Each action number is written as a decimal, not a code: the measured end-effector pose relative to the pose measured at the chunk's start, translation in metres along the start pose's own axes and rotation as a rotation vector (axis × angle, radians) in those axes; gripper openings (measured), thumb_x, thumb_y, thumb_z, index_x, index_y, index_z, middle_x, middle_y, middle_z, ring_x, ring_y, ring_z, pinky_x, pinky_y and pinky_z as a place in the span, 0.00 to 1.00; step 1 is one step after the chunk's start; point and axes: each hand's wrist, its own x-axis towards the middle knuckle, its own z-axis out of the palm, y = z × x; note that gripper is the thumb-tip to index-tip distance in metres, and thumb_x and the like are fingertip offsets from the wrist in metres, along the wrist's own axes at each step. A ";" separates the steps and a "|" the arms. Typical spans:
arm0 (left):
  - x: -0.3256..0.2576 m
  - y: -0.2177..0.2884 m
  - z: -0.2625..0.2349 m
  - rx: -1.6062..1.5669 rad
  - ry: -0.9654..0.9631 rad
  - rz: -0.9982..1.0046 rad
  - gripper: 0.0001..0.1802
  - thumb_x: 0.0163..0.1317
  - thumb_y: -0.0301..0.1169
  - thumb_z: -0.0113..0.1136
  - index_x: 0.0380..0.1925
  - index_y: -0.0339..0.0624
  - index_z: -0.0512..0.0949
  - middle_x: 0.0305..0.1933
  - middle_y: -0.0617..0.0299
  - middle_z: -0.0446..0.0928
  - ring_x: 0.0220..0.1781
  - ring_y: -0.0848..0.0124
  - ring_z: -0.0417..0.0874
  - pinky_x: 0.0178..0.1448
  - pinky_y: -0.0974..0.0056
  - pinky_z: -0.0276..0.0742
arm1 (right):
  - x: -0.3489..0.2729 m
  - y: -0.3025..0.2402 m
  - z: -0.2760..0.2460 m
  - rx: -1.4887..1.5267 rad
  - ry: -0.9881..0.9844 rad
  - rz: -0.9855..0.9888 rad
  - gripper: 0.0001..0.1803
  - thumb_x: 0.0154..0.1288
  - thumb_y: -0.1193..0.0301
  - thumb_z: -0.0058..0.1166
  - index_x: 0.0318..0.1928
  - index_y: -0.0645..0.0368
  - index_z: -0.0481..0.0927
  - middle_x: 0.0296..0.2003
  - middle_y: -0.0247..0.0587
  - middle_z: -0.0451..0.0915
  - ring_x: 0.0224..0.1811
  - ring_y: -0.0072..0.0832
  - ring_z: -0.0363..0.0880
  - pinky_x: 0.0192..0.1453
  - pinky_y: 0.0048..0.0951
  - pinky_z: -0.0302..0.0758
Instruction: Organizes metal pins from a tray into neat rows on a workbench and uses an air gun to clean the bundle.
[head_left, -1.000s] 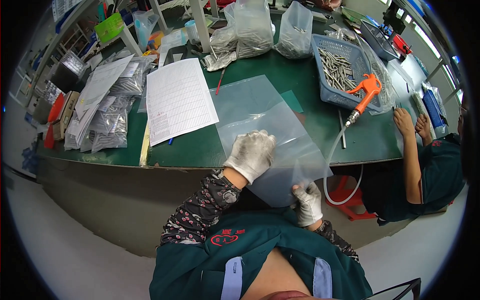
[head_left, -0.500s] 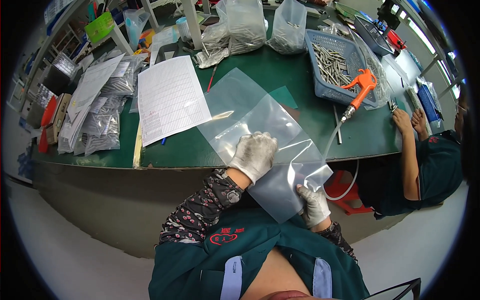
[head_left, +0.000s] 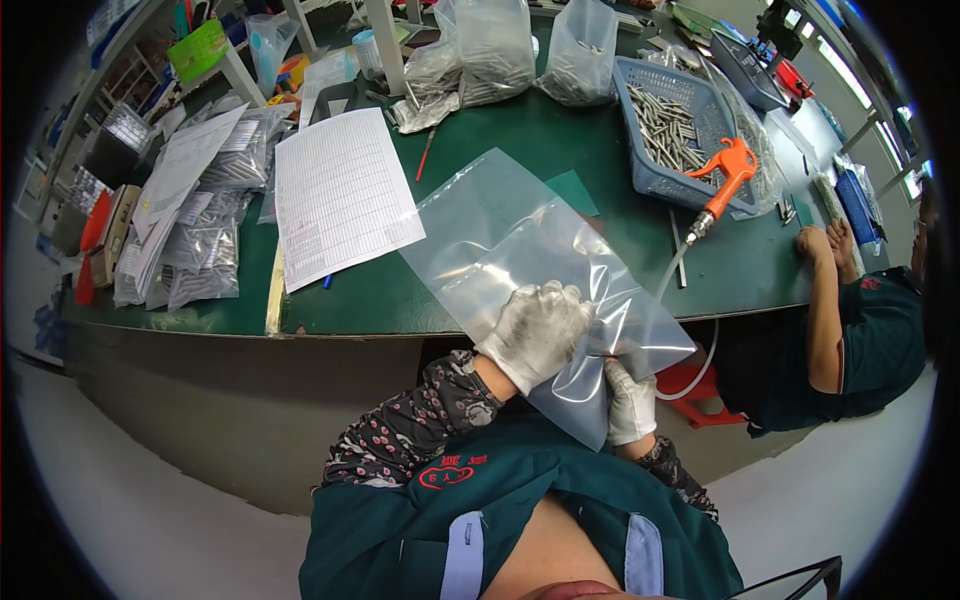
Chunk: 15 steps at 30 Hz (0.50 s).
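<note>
A large clear plastic bag (head_left: 480, 245) lies slantwise over the front edge of the green table, its near corner hanging in front of me. My left hand (head_left: 540, 335), in a greyish white glove, is closed on the upper side of the bag, fingers curled under and partly hidden. At the bag's near right edge, my right hand (head_left: 630, 405), gloved too, grips the film, with the thumb side uppermost. The plastic is creased and bunched between the two hands. Beneath the bag's far right edge a small green sheet (head_left: 573, 192) shows.
A printed sheet (head_left: 340, 195) lies left of the bag. Beyond it stand bags of metal pins (head_left: 495, 60). At right, a blue basket (head_left: 640, 175) holds pins, with an orange air gun (head_left: 730, 170) on its rim and a hose. Packed bags (head_left: 210, 255) sit far left. A co-worker (head_left: 860, 320) sits at right.
Both hands have shifted; my left hand slid right and toward me along the bag. The bag moved right and is more crumpled between the hands. The co-worker's hands moved slightly.
</note>
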 end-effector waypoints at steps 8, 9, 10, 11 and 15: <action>0.000 0.006 -0.011 -0.184 0.123 0.071 0.04 0.48 0.30 0.56 0.20 0.43 0.75 0.25 0.59 0.74 0.31 0.63 0.79 0.33 0.59 0.76 | 0.009 -0.014 0.016 0.060 0.036 -0.042 0.07 0.62 0.75 0.55 0.41 0.59 0.76 0.37 0.33 0.76 0.40 0.22 0.73 0.47 0.23 0.70; 0.000 0.005 -0.010 -0.185 0.122 0.073 0.04 0.48 0.30 0.56 0.20 0.43 0.75 0.25 0.59 0.74 0.31 0.63 0.79 0.33 0.59 0.76 | 0.010 -0.018 0.017 -0.014 0.009 -0.015 0.08 0.61 0.74 0.57 0.41 0.59 0.77 0.37 0.33 0.76 0.40 0.22 0.73 0.47 0.23 0.71; 0.001 0.003 -0.008 -0.147 0.096 0.060 0.05 0.49 0.31 0.56 0.21 0.42 0.75 0.25 0.59 0.74 0.31 0.62 0.79 0.33 0.59 0.76 | 0.010 -0.019 0.013 -0.032 -0.038 0.090 0.11 0.58 0.72 0.62 0.41 0.59 0.77 0.35 0.32 0.76 0.38 0.21 0.73 0.44 0.23 0.72; 0.002 -0.001 -0.006 -0.102 0.073 0.040 0.05 0.50 0.31 0.56 0.21 0.42 0.75 0.25 0.59 0.74 0.31 0.62 0.79 0.33 0.59 0.76 | 0.010 -0.021 0.011 -0.030 -0.045 0.088 0.11 0.58 0.72 0.62 0.41 0.59 0.77 0.35 0.32 0.76 0.38 0.21 0.73 0.44 0.23 0.72; -0.001 -0.010 -0.004 -0.072 0.131 -0.020 0.06 0.52 0.32 0.56 0.20 0.43 0.74 0.25 0.58 0.74 0.31 0.62 0.79 0.34 0.58 0.76 | 0.008 -0.006 0.006 0.000 0.066 0.122 0.09 0.58 0.74 0.61 0.38 0.60 0.76 0.29 0.31 0.75 0.29 0.18 0.72 0.32 0.19 0.70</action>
